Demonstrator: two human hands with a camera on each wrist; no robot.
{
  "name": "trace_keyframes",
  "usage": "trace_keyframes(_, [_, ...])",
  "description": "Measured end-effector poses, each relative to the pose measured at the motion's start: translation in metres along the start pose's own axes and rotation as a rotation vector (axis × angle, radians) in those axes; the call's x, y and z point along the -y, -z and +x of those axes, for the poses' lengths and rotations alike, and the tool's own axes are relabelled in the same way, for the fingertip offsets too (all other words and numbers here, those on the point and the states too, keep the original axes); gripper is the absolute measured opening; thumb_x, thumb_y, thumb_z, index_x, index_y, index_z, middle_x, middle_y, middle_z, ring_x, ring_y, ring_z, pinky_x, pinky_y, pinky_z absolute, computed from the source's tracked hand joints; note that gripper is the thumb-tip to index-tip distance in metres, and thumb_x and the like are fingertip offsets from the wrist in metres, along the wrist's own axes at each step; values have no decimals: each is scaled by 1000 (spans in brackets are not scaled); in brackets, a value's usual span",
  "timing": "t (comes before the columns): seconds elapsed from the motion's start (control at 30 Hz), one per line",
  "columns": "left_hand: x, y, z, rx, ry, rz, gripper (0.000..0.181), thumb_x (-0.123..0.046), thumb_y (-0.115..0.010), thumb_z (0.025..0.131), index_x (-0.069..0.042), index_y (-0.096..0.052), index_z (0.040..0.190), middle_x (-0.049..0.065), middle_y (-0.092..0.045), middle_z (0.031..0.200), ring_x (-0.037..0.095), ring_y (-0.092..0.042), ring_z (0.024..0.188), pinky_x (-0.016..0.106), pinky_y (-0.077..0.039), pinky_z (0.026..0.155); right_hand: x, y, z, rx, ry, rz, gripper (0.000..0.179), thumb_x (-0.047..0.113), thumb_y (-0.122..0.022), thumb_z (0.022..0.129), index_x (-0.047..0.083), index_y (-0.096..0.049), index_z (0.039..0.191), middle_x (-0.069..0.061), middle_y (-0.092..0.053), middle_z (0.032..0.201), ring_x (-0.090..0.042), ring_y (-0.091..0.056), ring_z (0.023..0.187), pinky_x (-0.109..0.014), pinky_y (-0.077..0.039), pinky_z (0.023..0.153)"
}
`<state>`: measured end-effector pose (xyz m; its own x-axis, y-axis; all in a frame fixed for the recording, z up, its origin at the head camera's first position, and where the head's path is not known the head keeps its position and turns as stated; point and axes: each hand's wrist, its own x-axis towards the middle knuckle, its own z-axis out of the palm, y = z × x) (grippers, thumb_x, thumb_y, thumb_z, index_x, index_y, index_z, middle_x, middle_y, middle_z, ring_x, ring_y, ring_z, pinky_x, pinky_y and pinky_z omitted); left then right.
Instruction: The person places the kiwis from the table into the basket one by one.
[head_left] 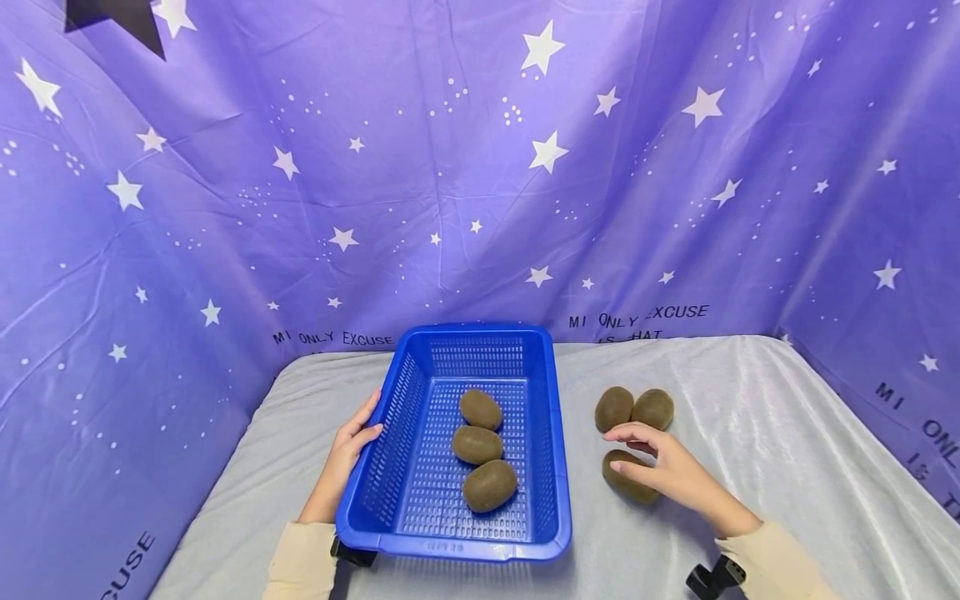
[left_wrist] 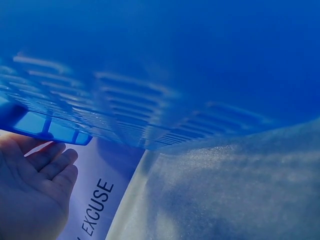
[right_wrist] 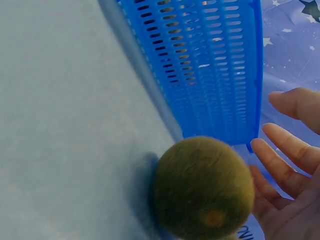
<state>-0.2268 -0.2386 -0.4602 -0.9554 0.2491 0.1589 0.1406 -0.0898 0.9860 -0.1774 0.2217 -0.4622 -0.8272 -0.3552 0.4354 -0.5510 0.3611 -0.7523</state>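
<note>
A blue plastic basket (head_left: 557, 433) with slotted walls holds three brown kiwis, the far one (head_left: 481, 409), the middle one (head_left: 477, 446) and the near one (head_left: 490, 486), in a rough row. My left hand (head_left: 347, 457) grips its left rim, thumb at the top and fingers under the edge in the left wrist view. To the right, my right hand (head_left: 675, 475) hovers over a loose kiwi (head_left: 633, 492), thumb and fingers spread apart. The right wrist view shows that kiwi (right_wrist: 200, 190) beside the palm, not enclosed by the fingers.
Two more kiwis, the left one (head_left: 613, 408) and the right one (head_left: 654, 407), lie side by side just beyond my right hand. A pale grey cloth (head_left: 750, 400) covers the table. Purple star-printed curtains (head_left: 465, 167) hang behind and at both sides.
</note>
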Motion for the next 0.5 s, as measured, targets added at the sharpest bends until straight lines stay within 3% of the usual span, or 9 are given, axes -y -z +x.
trace_keyframes(0.17, [0, 0, 0, 3, 5, -2, 60, -6, -43, 97, -4, -17, 150, 16, -9, 157, 2, -42, 120, 20, -46, 88, -6, 1, -8, -10, 14, -29, 35, 1, -72, 79, -3, -61, 112, -16, -61, 110, -5, -55, 105, -13, -41, 91])
trace_keyframes(0.5, [1, -1, 0, -3, -40, 20, 58, -3, -42, 95, 2, -18, 148, 22, -10, 155, 0, -42, 120, 18, -45, 89, -10, 2, -19, 17, -131, -6, 41, 9, -71, 82, -4, -57, 118, -18, -60, 114, -9, -58, 101, -18, -45, 85])
